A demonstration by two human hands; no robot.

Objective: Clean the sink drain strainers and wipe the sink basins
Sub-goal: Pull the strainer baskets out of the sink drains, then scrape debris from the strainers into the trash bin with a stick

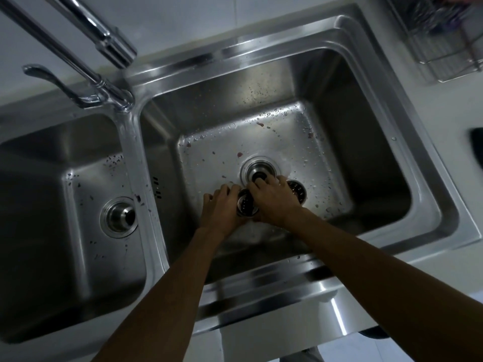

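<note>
We take the open drain [258, 171] in the floor of the right basin [366, 152] as our mark. Just in front of it, on the near side, our two hands meet over a steel strainer [246, 205], a small perforated cup standing close to the drain's rim. Our left hand [222, 205] comes in from the near left of the drain and curls round the strainer's left wall, gripping it. Our right hand [273, 199] comes in from the near right, its thumb side against the strainer and its curled fingers at the drain's near edge; we cannot tell what those fingers hold, if anything. A second strainer [297, 190] lies tipped on its side just to the right of the drain, touching the back of our right hand. Water drops and small reddish scraps dot the basin floor all round the drain. Far to the left of it, past the steel divider, lies the left basin [39, 192] with its own drain [119, 216] and more dark specks. Beyond the drain and to the left rises the faucet [104, 43] with its lever handle [49, 77]. Far beyond and to the right a wire rack [444, 48] stands on the counter [444, 113], and a dark object [476, 147] sits at the right edge.
</note>
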